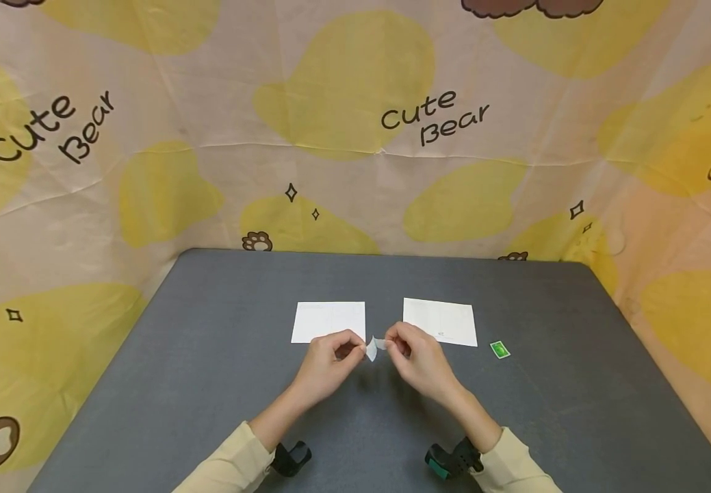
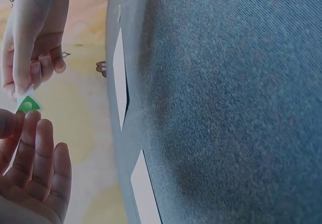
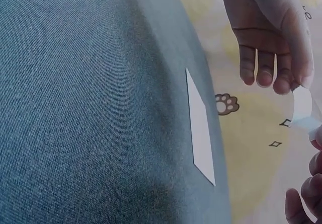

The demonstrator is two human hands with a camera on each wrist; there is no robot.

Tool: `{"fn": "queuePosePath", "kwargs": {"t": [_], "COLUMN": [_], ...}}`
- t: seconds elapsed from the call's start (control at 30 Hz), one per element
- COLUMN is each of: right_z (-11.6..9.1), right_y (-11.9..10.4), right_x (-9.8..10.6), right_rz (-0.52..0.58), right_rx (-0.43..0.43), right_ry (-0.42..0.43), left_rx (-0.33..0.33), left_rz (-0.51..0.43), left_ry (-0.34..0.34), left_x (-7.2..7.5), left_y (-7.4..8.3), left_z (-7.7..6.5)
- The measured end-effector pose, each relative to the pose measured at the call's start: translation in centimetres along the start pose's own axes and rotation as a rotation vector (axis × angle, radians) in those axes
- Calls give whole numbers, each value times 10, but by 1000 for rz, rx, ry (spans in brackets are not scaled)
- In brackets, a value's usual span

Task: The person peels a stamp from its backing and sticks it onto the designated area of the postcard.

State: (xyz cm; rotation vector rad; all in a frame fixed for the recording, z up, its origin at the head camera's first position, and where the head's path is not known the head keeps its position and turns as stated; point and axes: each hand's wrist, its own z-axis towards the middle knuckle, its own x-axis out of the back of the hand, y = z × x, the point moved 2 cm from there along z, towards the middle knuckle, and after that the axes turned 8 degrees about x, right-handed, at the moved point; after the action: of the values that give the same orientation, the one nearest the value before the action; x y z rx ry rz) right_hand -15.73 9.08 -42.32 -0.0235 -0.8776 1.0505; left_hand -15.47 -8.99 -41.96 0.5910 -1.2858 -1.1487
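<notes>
In the head view, both hands meet over the front middle of the grey table. The left hand (image 1: pixel 330 364) pinches one end of a small sticker (image 1: pixel 372 349) between thumb and fingertips. Thumb and index finger of the right hand (image 1: pixel 421 359) pinch the other end. From above the piece looks white and bent, with a folded flap; in the left wrist view a green face of the sticker (image 2: pixel 29 104) shows at the left fingertips. Toward the right hand (image 2: pixel 37 38) it is whitish. A curved white strip of the sticker (image 3: pixel 303 105) spans both hands in the right wrist view.
Two white cards lie on the table (image 1: pixel 220 370) beyond the hands, a left card (image 1: pixel 330 320) and a right card (image 1: pixel 440 320) with a small mark. A second green sticker (image 1: pixel 499 350) lies right of them. A patterned cloth (image 1: pixel 343 82) hangs behind the table.
</notes>
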Motion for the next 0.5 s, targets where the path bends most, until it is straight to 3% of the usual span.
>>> {"fn": "queuePosePath", "kwargs": {"t": [0.17,0.4,0.5], "right_z": [0,-2,-3], "right_y": [4,8,9], "right_x": [1,2,1], "right_rz": [20,42,43], "right_rx": [-12,-52,-83], "right_ry": [11,29,15], "left_rx": [36,45,38], "left_rz": [22,3,3], "left_ry": [8,8,18], "left_x": [3,14,17], "left_y": [0,23,26], "left_z": [-1,-6,-7]}}
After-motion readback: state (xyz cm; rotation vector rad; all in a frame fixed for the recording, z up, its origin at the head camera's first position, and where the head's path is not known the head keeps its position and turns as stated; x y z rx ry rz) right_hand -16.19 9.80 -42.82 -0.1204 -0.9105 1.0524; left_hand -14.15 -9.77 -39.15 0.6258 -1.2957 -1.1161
